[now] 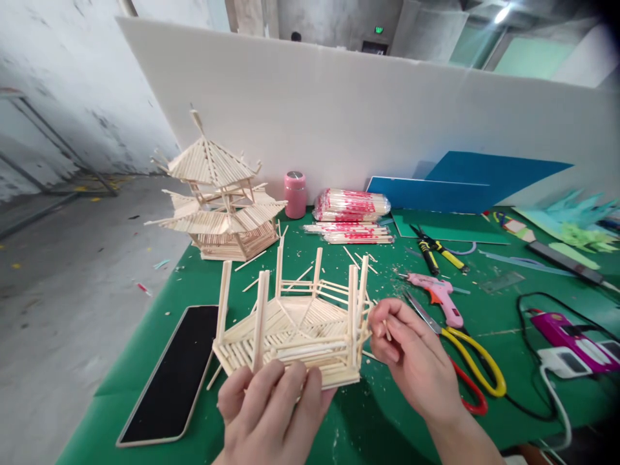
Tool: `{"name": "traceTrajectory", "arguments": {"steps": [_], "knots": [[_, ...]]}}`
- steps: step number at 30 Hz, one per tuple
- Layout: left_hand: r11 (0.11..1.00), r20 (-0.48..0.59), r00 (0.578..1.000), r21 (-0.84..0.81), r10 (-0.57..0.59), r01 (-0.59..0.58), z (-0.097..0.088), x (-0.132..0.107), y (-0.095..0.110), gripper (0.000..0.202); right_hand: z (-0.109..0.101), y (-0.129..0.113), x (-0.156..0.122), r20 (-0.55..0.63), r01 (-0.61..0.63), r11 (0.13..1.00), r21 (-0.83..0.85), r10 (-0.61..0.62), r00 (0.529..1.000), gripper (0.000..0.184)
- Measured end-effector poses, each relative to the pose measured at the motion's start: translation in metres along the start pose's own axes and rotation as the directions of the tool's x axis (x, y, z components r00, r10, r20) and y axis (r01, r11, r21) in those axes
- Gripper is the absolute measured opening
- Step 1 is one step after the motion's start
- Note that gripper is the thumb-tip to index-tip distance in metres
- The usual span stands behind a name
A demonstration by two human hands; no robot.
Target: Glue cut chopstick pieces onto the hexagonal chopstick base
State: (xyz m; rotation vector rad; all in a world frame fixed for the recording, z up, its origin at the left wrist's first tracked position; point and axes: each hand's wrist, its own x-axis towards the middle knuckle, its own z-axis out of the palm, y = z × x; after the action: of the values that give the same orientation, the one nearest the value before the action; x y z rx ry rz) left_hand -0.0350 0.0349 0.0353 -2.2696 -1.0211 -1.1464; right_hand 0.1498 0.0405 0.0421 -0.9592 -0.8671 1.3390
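Note:
My left hand is wrapped round the near edge of a hexagonal pavilion base built from thin wooden sticks. Upright posts rise from its corners, and low railings run between some of them. At the base's right side my right hand is closed, its fingertips pinching a short wooden stick close to the railing. Whether that stick touches the base, I cannot tell. Behind and to the left stands a tiered stick pavilion with a pointed roof.
A black phone lies left of the base. Scissors, a pink glue gun and yellow-handled pliers lie to the right. Bundled sticks and a pink flask stand before a white board. A purple power strip trails cables.

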Motion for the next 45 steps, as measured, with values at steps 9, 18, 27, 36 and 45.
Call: {"name": "traceTrajectory", "arguments": {"steps": [9,18,27,36,45], "knots": [[1.0,-0.008,1.0,-0.004,-0.004,0.004,-0.001,0.002,0.002,0.007,-0.002,-0.005,-0.013,0.066,0.176,0.685,-0.707,-0.184,0.981,0.023],[0.999,-0.033,0.998,-0.005,-0.052,0.052,-0.002,0.002,0.006,0.014,-0.004,-0.007,-0.006,0.232,0.307,0.438,-0.845,-0.217,0.948,0.025],[0.994,-0.007,1.0,-0.108,0.003,-0.003,-0.009,-0.015,0.002,0.001,-0.007,0.002,-0.009,0.29,0.38,0.406,-0.831,-0.266,0.919,0.018],[0.83,0.077,0.899,-0.355,-0.432,0.429,-0.025,-0.016,-0.029,0.04,-0.013,0.005,-0.011,0.337,0.435,0.303,-0.848,-0.325,0.884,0.018],[0.472,0.585,0.673,-0.483,-0.452,0.737,-0.023,-0.001,-0.028,0.012,-0.019,0.007,-0.012,0.315,0.399,0.289,-0.87,-0.296,0.902,0.02]]}}
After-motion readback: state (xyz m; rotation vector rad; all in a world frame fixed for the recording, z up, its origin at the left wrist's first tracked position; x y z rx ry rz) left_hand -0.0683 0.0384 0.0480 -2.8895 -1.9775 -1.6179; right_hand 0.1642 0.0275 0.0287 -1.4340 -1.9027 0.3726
